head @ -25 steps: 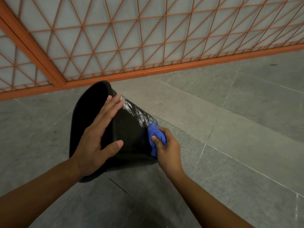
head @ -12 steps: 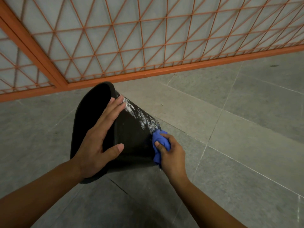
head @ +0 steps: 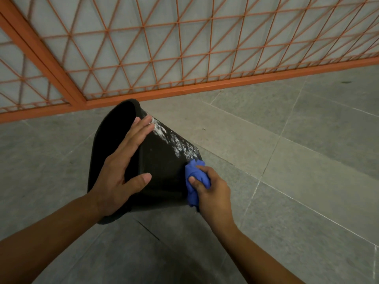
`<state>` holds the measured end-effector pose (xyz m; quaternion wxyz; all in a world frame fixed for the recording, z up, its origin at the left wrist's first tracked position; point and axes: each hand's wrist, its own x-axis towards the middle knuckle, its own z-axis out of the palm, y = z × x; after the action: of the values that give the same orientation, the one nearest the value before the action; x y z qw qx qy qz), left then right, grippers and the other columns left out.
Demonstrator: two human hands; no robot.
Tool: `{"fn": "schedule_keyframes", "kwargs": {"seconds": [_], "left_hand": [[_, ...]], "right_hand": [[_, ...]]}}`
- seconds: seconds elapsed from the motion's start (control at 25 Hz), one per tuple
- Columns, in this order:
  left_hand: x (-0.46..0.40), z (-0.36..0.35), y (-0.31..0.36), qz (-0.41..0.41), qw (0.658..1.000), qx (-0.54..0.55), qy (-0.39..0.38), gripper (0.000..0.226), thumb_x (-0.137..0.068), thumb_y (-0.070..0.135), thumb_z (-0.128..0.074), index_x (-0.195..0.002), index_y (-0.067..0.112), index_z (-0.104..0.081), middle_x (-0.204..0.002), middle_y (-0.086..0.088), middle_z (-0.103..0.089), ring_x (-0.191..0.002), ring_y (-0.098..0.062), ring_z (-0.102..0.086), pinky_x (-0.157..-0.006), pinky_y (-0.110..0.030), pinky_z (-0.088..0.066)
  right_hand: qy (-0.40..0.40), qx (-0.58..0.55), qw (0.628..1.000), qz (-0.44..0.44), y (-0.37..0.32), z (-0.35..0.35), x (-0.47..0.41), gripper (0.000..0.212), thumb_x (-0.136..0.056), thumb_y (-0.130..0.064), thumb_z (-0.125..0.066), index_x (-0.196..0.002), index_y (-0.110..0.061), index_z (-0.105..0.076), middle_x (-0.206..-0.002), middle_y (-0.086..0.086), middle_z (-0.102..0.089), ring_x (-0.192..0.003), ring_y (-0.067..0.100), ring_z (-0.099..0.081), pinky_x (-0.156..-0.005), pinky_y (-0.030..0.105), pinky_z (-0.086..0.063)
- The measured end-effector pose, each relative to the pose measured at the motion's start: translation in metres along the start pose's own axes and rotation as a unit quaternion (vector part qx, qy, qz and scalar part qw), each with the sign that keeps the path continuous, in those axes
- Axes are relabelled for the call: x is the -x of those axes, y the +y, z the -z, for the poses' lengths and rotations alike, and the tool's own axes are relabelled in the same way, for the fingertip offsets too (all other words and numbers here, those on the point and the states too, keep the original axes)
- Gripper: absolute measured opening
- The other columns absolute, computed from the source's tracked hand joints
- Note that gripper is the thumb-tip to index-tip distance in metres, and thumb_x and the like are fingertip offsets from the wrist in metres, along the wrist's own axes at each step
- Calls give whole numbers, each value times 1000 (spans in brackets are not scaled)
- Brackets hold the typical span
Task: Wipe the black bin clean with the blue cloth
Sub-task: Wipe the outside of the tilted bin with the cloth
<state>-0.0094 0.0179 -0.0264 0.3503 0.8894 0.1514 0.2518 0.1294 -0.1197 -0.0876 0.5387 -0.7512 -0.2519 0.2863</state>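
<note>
The black bin (head: 164, 167) lies on its side on the grey tiled floor, its mouth facing left. A band of white residue (head: 176, 142) runs along its upper right edge. My left hand (head: 123, 171) rests flat on the bin's side near the rim, fingers spread, pressing it down. My right hand (head: 213, 193) is closed around the bunched blue cloth (head: 194, 181), which touches the bin's base end just below the residue.
An orange metal lattice fence (head: 184, 89) with a diagonal post stands close behind the bin. Grey floor tiles (head: 297, 160) stretch to the right and toward me.
My right hand with the cloth has slid slightly down and right along the bin's base end. The left hand stays flat on the bin.
</note>
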Motion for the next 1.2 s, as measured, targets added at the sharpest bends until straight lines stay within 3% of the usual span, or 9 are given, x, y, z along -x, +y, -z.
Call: {"fn": "schedule_keyframes", "kwargs": {"seconds": [0.08,0.24,0.36,0.44,0.64,0.8,0.88,1.04,1.2], "left_hand": [[-1,1,-2,11,1000,3,3,86,-89,68,-43,-150,8,-28,-162,-2,-20,-152,-22,-9,-122,-34,-12],[4,-1,-1,7,1000,15,6,84,-89,67,-44,-150,11,-27,-163,-2,-19,-152,-23,-9,-122,-34,-11],[4,1,-1,-5,1000,6,0,85,-90,66,-43,-148,7,-29,-162,-2,-21,-152,-23,-10,-122,-34,-12],[2,4,-2,2,1000,-4,2,87,-90,67,-42,-148,5,-29,-161,-5,-22,-152,-23,-10,-122,-33,-12],[4,2,0,-4,1000,3,-1,86,-90,66,-43,-148,5,-29,-162,-2,-22,-152,-22,-11,-122,-31,-12],[0,2,-2,-9,1000,1,-8,85,-90,67,-43,-148,7,-30,-161,-1,-23,-151,-22,-11,-122,-33,-13],[-3,1,-2,-1,1000,2,-2,85,-89,68,-43,-149,8,-29,-162,0,-22,-152,-21,-10,-122,-32,-12],[-3,-1,1,-5,1000,11,-3,85,-89,67,-44,-148,9,-30,-161,1,-22,-152,-20,-11,-122,-30,-12],[-5,0,-1,-10,1000,1,-11,84,-90,67,-44,-148,8,-30,-161,-1,-23,-151,-22,-11,-122,-31,-13]], "right_hand": [[-16,0,999,29,-5,-3,-7,29,-84,-16,-62,-113,-19,-60,-97,-14,-60,-87,-3,-56,-79,2,-40],[16,18,999,-31,9,3,-19,30,-88,-18,-57,-118,-16,-57,-99,-6,-60,-95,11,-60,-72,0,-42],[0,19,1000,-4,3,-1,6,33,-87,-20,-59,-120,-19,-55,-103,-7,-60,-88,0,-56,-83,11,-46],[-28,15,999,32,-4,-7,4,37,-87,-23,-58,-123,-21,-54,-107,-10,-58,-95,3,-56,-87,12,-44],[33,42,998,-41,19,4,-24,30,-89,-19,-56,-119,-17,-55,-103,0,-63,-95,13,-59,-66,1,-38],[6,23,1000,3,10,1,1,28,-86,-18,-60,-114,-17,-60,-95,-7,-62,-85,0,-58,-73,1,-41],[-7,28,999,23,6,-2,-13,28,-86,-18,-60,-113,-17,-60,-98,-8,-62,-87,3,-57,-74,1,-39],[27,54,997,-56,23,8,-39,24,-89,-17,-55,-112,-12,-59,-94,-1,-61,-96,19,-60,-59,10,-36],[14,41,999,-22,16,7,-8,27,-87,-17,-58,-114,-16,-58,-93,-8,-58,-88,6,-58,-66,-3,-37]]}}
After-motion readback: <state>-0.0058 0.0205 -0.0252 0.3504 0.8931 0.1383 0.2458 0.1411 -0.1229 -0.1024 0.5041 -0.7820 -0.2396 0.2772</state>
